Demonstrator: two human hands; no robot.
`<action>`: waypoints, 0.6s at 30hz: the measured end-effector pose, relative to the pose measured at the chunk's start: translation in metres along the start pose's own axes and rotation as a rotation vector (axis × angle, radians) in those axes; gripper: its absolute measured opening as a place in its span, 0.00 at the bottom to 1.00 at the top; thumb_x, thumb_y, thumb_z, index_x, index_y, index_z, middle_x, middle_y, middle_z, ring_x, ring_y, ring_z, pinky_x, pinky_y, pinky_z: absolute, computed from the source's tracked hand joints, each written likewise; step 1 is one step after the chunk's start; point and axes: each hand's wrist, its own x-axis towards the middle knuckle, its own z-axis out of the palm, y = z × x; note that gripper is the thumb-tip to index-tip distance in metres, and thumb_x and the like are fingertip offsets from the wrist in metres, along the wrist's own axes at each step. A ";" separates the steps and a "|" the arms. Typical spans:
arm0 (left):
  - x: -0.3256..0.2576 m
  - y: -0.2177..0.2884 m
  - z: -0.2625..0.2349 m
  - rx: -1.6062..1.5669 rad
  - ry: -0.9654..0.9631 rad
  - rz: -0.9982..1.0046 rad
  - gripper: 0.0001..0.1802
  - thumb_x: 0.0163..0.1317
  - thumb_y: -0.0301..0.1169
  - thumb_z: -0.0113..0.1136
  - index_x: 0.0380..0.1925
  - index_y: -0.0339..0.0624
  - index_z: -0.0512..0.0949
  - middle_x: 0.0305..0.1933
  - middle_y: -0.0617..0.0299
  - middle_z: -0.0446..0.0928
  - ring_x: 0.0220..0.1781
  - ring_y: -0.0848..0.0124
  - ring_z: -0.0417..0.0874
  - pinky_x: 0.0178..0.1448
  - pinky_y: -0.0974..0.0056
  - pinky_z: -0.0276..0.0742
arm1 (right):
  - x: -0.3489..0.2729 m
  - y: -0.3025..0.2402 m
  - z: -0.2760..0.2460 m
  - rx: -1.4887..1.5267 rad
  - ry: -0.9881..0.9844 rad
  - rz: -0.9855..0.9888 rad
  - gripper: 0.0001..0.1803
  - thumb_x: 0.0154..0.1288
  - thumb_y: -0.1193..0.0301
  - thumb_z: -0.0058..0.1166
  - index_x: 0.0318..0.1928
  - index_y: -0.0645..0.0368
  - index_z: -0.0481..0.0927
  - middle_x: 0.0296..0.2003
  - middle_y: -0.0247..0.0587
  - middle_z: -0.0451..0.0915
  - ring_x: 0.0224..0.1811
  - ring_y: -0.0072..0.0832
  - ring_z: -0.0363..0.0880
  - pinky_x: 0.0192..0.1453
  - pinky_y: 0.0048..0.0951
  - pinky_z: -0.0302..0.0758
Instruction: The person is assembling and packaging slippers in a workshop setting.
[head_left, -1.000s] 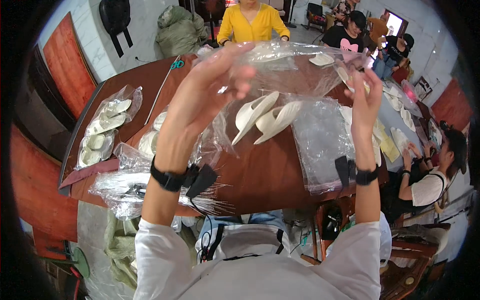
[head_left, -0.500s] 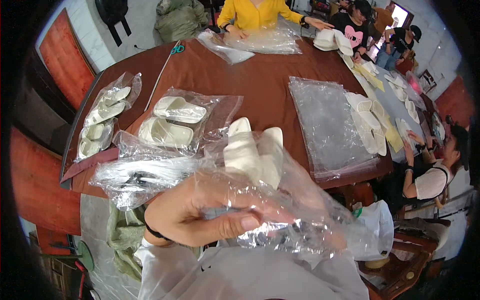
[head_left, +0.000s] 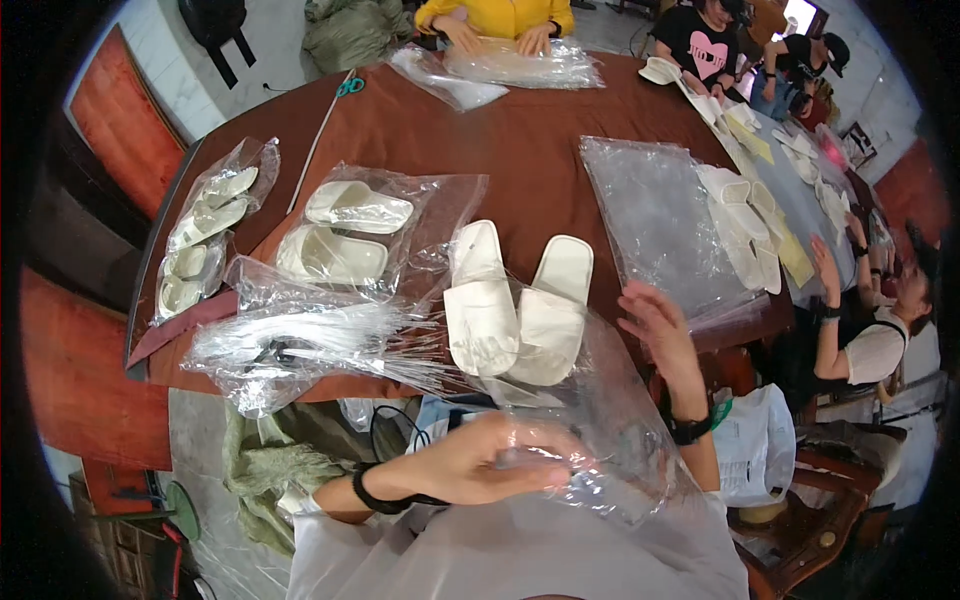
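A pair of cream open-toe slippers (head_left: pixel 484 325) lies at the near edge of the table, side by side. A clear plastic bag (head_left: pixel 625 400) reaches from under and around their near parts toward me. My left hand (head_left: pixel 500 458) is closed on the bag's near end, its film lying over the fingers. My right hand (head_left: pixel 660 325) is raised to the right of the slippers, fingers apart and holding nothing. Left of the slippers is a bundle of thin white ties (head_left: pixel 330 335) in a plastic sleeve. Behind it sits a bagged slipper pair (head_left: pixel 345 255).
More bagged slippers (head_left: pixel 205 220) lie at the table's left. A stack of clear bags (head_left: pixel 660 220) is on the right, beside unbagged slippers (head_left: pixel 745 230). Scissors (head_left: pixel 350 87) lie at the far edge. A person in yellow (head_left: pixel 495 20) handles bags opposite; others sit at right.
The slippers are now flatter on the table, and the bag has slid off toward me. My right hand has left the bag and moved up and right. The person opposite has drawn a hand back from the slippers.
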 end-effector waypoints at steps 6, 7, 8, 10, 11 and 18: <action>0.037 -0.058 0.041 -0.029 -0.179 -0.110 0.16 0.71 0.32 0.51 0.54 0.37 0.74 0.37 0.57 0.82 0.35 0.74 0.81 0.41 0.68 0.76 | -0.078 -0.001 -0.065 -0.006 0.223 0.037 0.12 0.70 0.68 0.52 0.51 0.55 0.78 0.43 0.31 0.80 0.47 0.22 0.79 0.49 0.27 0.76; 0.044 -0.065 0.047 -0.028 -0.213 -0.124 0.16 0.72 0.32 0.49 0.56 0.36 0.73 0.37 0.57 0.81 0.34 0.74 0.81 0.40 0.68 0.75 | -0.094 -0.001 -0.076 -0.016 0.263 0.053 0.11 0.70 0.68 0.52 0.51 0.54 0.77 0.42 0.30 0.80 0.46 0.22 0.79 0.47 0.25 0.76; 0.050 -0.069 0.052 -0.023 -0.238 -0.143 0.17 0.73 0.32 0.47 0.57 0.36 0.72 0.36 0.58 0.81 0.34 0.74 0.81 0.39 0.67 0.75 | -0.106 0.003 -0.083 -0.019 0.295 0.073 0.11 0.70 0.68 0.51 0.51 0.54 0.77 0.41 0.29 0.80 0.44 0.21 0.80 0.45 0.23 0.76; 0.055 -0.065 0.068 -0.156 -0.167 -0.140 0.19 0.74 0.32 0.43 0.60 0.36 0.69 0.32 0.60 0.79 0.33 0.74 0.80 0.37 0.67 0.73 | -0.132 0.004 -0.093 -0.026 0.371 0.108 0.09 0.71 0.68 0.51 0.48 0.54 0.79 0.40 0.28 0.80 0.43 0.19 0.79 0.44 0.22 0.76; 0.060 -0.063 0.070 -0.164 -0.139 -0.099 0.20 0.75 0.32 0.43 0.62 0.36 0.67 0.32 0.60 0.79 0.34 0.75 0.80 0.37 0.68 0.73 | -0.145 0.005 -0.100 -0.019 0.422 0.107 0.09 0.71 0.69 0.51 0.48 0.55 0.78 0.40 0.29 0.80 0.42 0.19 0.79 0.44 0.22 0.76; 0.093 0.013 0.064 -0.387 -0.349 0.116 0.23 0.75 0.33 0.42 0.67 0.39 0.61 0.36 0.59 0.80 0.37 0.77 0.80 0.41 0.71 0.75 | -0.187 -0.037 -0.074 0.046 0.480 -0.176 0.09 0.70 0.69 0.53 0.47 0.58 0.77 0.39 0.32 0.77 0.41 0.18 0.75 0.47 0.22 0.73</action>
